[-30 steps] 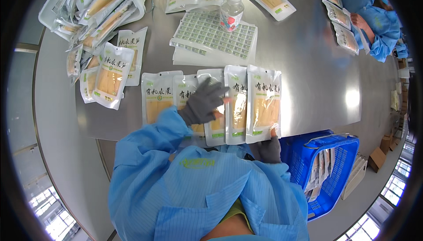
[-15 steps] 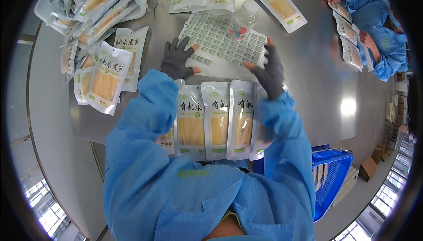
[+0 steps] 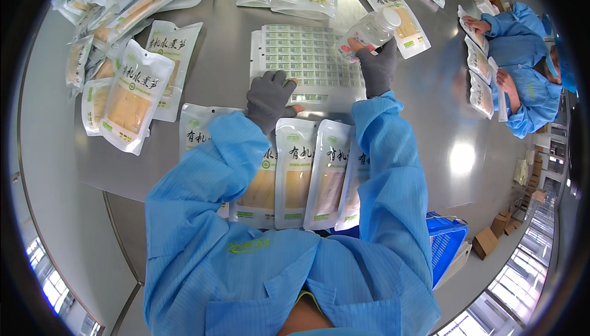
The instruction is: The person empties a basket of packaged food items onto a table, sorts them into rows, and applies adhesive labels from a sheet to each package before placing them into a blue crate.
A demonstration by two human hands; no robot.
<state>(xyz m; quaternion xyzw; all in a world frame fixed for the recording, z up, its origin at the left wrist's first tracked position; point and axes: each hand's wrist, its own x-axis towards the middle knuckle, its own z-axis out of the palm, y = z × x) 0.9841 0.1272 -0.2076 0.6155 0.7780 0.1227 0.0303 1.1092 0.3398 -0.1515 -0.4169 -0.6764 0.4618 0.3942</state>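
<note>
At the middle of the frame, our grey-gloved left hand (image 3: pixel 270 97) rests palm down on the lower left of the printed label sheets (image 3: pixel 301 59), fingers loosely bent and thumb apart, gripping nothing we can see, perhaps to steady the paper. Our right hand (image 3: pixel 377 68), just right of the sheets, is closed around a clear plastic bottle (image 3: pixel 364 33), its white cap tilted toward the upper right; the bottle probably serves as a paperweight, lifted to free the sheets. At lower centre, flat food pouches (image 3: pixel 295 176) overlap in a row on the steel table (image 3: pixel 424 133), likely so each front shows within reach. More pouches (image 3: pixel 132 96) lie at upper left; a blue-sleeved co-worker (image 3: pixel 522 59) handles others at upper right.
</note>
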